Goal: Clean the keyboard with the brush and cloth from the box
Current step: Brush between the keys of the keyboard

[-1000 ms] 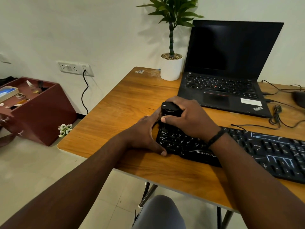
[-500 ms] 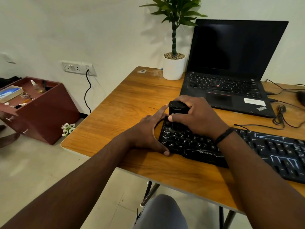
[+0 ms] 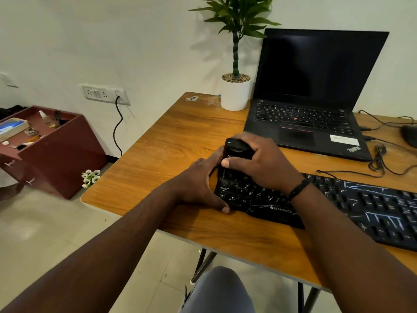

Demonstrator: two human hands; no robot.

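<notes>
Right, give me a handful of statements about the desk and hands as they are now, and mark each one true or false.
1. The right hand grips a black brush over the keyboard. True.
2. The left hand lies flat on the laptop. False: it rests at the keyboard's left end.
3. The laptop screen is dark. True.
4. The potted plant stands on the floor. False: it stands on the desk beside the laptop.
5. The keyboard lies inside the maroon box. False: it lies on the desk.
</notes>
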